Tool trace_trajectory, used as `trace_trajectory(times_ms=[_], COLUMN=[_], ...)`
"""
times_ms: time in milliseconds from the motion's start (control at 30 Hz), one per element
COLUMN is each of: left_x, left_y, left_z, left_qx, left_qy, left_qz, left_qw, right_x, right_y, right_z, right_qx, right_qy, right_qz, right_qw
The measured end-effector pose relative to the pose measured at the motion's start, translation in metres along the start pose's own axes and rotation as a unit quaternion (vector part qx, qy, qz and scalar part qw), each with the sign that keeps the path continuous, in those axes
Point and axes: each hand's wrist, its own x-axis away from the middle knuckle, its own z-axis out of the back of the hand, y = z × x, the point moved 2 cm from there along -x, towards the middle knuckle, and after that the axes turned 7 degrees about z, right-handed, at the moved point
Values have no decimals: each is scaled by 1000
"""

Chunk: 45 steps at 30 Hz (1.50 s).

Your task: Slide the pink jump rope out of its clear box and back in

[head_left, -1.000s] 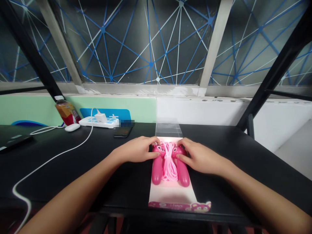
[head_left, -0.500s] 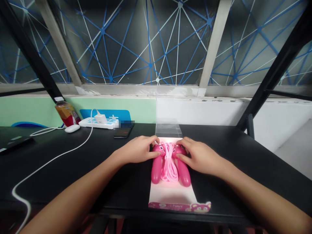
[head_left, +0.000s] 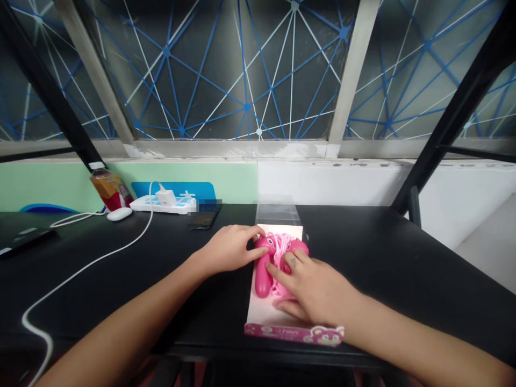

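A pink jump rope [head_left: 264,279] with animal-head handles and a bundled pale pink cord lies on a white card tray [head_left: 260,314]. The tray's front flap is printed in pink with a bear face. My left hand [head_left: 229,246] pinches the head of the left handle between thumb and fingers. Reaching across from the right, my right hand [head_left: 312,282] curls over the right handle and the cord, its thumb low near the tray. It covers most of the right handle. Behind the tray sits a clear plastic cover [head_left: 278,214].
On the black desk [head_left: 387,258] stand a drink bottle [head_left: 109,187], a white power strip [head_left: 141,204] with a charger, and a dark phone [head_left: 205,216]. A white mouse [head_left: 120,214] is near the bottle. A white cable [head_left: 84,264] runs down the left side.
My right hand has moved from the right handle's head down and left, over the handle and cord. The left hand stays at the left handle. The rope and tray have shifted slightly.
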Motion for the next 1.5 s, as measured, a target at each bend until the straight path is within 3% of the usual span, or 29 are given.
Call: trace_trajectory(times_ms=[233, 433, 633, 1000, 1333, 1500], left_x=[-2, -16, -27, -35, -33, -33], left_y=[-6, -27, -40, -50, -33, -34], left_z=[5, 1, -13, -23, -26, -20], left_qx=[44, 88, 123, 129, 80, 110], left_qy=[33, 98, 74, 28, 72, 33], left_qz=[-5, 26, 33, 18, 65, 43], left_qw=[998, 991, 989, 991, 992, 992], right_x=[-3, -3, -3, 0, -4, -6], right_y=[13, 25, 29, 12, 3, -2], right_z=[-5, -9, -13, 4, 0, 10], right_qx=[-26, -79, -75, -79, 14, -14], right_qy=[-28, -35, -33, -40, -26, -39], right_qz=[15, 11, 13, 47, 61, 46], right_qw=[999, 996, 997, 995, 998, 998])
